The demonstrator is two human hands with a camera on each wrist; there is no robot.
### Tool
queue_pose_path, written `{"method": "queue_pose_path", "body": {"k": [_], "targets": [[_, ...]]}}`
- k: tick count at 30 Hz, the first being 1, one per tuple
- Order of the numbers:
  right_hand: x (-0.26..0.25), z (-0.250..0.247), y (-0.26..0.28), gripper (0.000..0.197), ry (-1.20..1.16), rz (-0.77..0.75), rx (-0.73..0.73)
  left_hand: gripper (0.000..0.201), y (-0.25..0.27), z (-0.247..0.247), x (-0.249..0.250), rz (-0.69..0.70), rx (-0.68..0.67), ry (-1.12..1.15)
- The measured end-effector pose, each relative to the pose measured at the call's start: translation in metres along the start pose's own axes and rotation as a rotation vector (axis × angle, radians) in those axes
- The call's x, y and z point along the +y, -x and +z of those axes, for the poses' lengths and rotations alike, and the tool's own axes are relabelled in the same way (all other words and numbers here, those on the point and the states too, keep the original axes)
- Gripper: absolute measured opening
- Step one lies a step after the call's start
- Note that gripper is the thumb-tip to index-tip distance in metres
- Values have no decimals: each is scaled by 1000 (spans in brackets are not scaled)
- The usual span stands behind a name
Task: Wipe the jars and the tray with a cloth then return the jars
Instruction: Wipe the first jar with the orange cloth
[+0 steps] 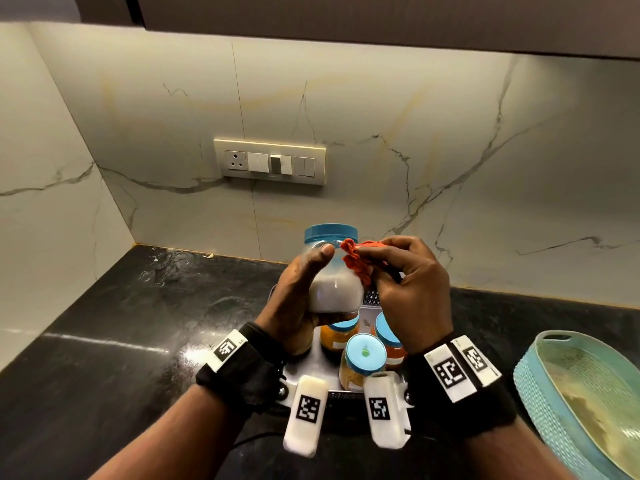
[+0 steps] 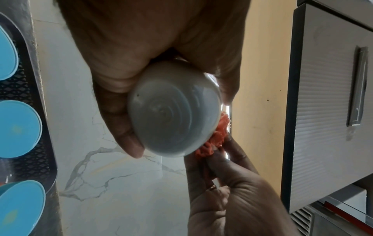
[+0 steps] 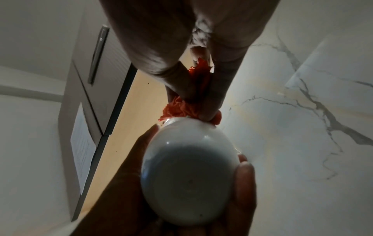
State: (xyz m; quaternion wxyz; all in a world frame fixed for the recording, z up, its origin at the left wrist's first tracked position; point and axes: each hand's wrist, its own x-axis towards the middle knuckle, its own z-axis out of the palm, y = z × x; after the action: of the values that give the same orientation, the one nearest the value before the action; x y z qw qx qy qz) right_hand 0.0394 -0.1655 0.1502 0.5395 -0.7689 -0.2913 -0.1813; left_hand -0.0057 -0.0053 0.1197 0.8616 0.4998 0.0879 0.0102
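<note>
Countertop (image 1: 114, 306) black, glossy; marble backsplash (image 1: 381, 133); switch panel (image 1: 270, 162).

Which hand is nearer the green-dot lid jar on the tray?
Right. The right hand hangs just above that green-dot lid jar, pinching the cloth; the left hand sits further left, holding the white jar.

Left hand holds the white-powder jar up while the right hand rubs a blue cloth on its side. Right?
Not quite: the cloth is orange, not blue, as the head view shows. The left hand does hold the white-powder jar up, and the right hand rubs its side.
</note>
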Motion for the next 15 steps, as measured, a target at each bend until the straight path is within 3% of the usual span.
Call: {"method": "queue_pose_path", "body": {"k": [8,12,15], "targets": [[8,-4,-2,37,-32,19,-80,58,-2,-1,-5,-31,-35,-19],[1,-7,-2,10,-41,47,-40,59,-2,1,-4,-28,-42,-29],[-2,-6,-1,18,70,26,-37,61,-3,3,-5,-17,-37,-35]]}}
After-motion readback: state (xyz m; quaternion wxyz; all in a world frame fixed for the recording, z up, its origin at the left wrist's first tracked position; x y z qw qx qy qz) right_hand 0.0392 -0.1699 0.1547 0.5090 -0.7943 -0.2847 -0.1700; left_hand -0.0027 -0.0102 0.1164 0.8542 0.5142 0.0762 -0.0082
